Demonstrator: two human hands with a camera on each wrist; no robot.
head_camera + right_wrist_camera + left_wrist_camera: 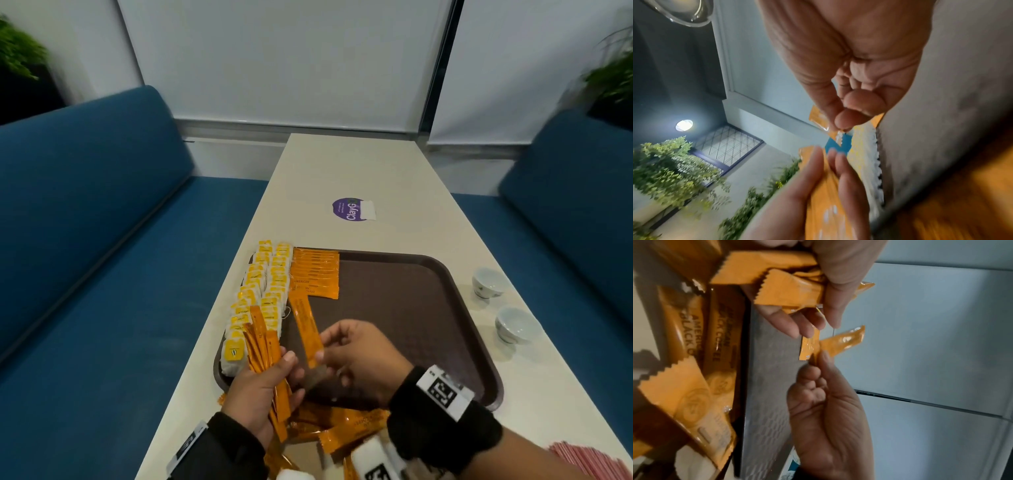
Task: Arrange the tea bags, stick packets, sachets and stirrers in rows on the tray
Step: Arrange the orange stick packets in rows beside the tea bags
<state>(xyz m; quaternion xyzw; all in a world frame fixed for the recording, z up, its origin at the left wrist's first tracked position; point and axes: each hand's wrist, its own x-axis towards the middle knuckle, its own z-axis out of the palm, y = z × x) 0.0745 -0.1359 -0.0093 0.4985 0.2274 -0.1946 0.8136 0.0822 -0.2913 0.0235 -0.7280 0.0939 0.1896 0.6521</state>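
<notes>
Left hand gripping stick-packet bundle, right hand pinching one orange packet over tray

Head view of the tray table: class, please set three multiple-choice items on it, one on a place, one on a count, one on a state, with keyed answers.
1. Where do the tea bags lie on the tray?
A left edge
B right edge
C centre

2. How many white cups stand right of the tray?
A one
B two
C four

3. What is the right hand doing?
A resting flat
B pinching one stick packet
C lifting a cup

Answers: 1 A, they line the left edge. 2 B, two cups show. 3 B, finger and thumb pinch its near end; the left hand grips a bundle.
</notes>
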